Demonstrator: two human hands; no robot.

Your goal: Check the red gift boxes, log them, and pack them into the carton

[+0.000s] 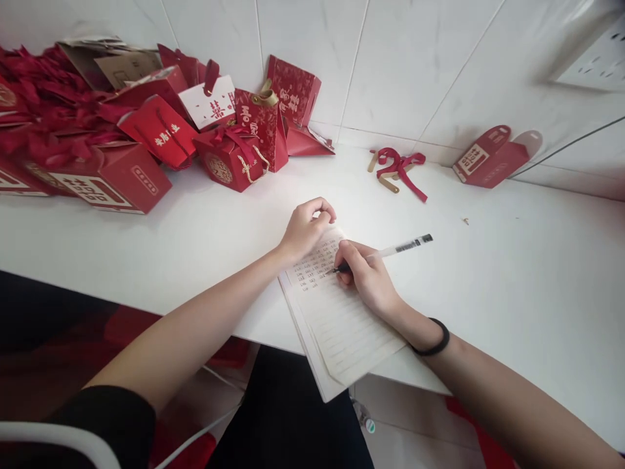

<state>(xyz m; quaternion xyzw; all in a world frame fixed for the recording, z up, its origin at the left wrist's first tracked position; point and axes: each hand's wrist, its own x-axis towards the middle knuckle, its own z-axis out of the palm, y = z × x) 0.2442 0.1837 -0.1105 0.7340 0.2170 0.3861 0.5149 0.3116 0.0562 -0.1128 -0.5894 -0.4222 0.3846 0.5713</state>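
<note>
Right hand (pixel 367 278), grip pinching a pen (pixel 405 247), its tip on the lined notepad (pixel 346 332) atop the counter (pixel 195 241); left hand (pixel 303 230) near the top edge, fingers curled, closure unclear.

Notebook (pixel 352 332), boxes (pixel 114 170) on white table (pixel 512 280)

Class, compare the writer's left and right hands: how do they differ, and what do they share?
The right hand grips a pen; the left hand holds no pen. The left hand lies at the top end of the notebook, while the right hand sits lower, toward its right side. The right wrist wears a black band; the left wrist is bare. Both hands are ungloved, with curled fingers.
</note>
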